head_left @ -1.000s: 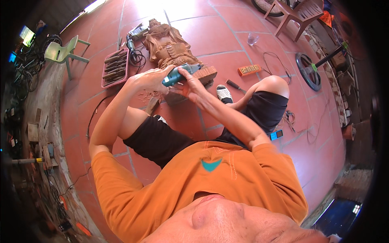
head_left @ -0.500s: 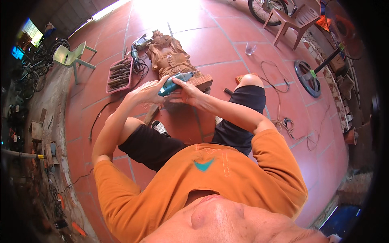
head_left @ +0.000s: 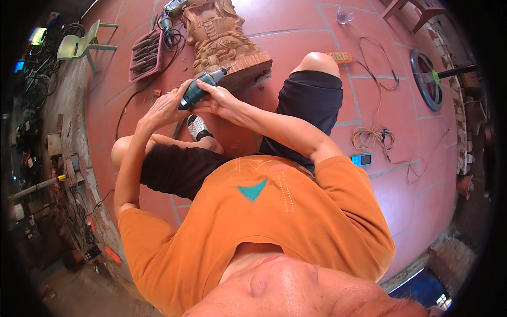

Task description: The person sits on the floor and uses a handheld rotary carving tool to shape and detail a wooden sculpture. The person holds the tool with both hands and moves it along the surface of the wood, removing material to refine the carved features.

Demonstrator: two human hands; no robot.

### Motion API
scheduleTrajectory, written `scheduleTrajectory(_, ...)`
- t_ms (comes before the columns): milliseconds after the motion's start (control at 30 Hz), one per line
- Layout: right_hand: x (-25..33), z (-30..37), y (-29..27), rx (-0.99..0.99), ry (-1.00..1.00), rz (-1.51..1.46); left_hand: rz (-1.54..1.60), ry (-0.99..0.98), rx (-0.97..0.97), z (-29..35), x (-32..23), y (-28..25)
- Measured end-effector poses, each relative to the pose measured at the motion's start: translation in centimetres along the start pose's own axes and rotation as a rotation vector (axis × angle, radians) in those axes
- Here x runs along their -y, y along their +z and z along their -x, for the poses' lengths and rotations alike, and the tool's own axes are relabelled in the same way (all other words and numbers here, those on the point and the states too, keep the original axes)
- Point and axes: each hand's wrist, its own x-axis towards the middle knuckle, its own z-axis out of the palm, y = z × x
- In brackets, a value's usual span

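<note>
Both my hands grip a teal and grey handheld die grinder (head_left: 196,94), its narrow tip slanting up and away to the right. My left hand (head_left: 168,107) wraps the rear end of the body. My right hand (head_left: 223,101) closes on it from the other side, thumb along the top. Just beyond the tip lies a brown carved wooden figure (head_left: 219,39), its blocky base toward me; I cannot tell whether the tip touches it. The far end of the figure is cut off by the picture's top edge.
Left of the carving, a pink basket (head_left: 141,77) holds several carving tools, with another corded power tool (head_left: 166,22) beside it. To my right lie an orange power strip (head_left: 339,57), coiled cord (head_left: 369,138) and a phone (head_left: 361,160). A glass (head_left: 345,17) stands farther off.
The view has shifted, so the carving appears higher. My hands and the grinder have drawn back toward me and left from the carving's base. The phone by my right arm now shows.
</note>
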Motion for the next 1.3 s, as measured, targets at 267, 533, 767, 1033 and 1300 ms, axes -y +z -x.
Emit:
scheduleTrajectory(267, -0.3, -0.8, -1.2, -0.055, 0.025, -0.042, 0.032, -0.005, 0.032, -1.5, 0.8, 1.8)
scheduleTrajectory(533, 0.4, -1.5, -2.4, -0.078, 0.06, -0.039, -0.004, 0.025, 0.102, -3.1, 1.3, 1.4)
scheduleTrajectory(767, 0.2, -1.8, -2.6, -0.102, 0.083, -0.083, -0.049, 0.027, 0.145, -3.5, 1.6, 1.6)
scheduleTrajectory(1033, 0.1, -2.0, -2.4, -0.137, 0.078, -0.113, -0.068, 0.027, 0.143, -3.8, 1.6, 1.4)
scheduleTrajectory(1300, 0.7, -1.9, -2.7, -0.111, 0.092, -0.145, -0.077, 0.026, 0.147, -4.4, 1.4, 1.0)
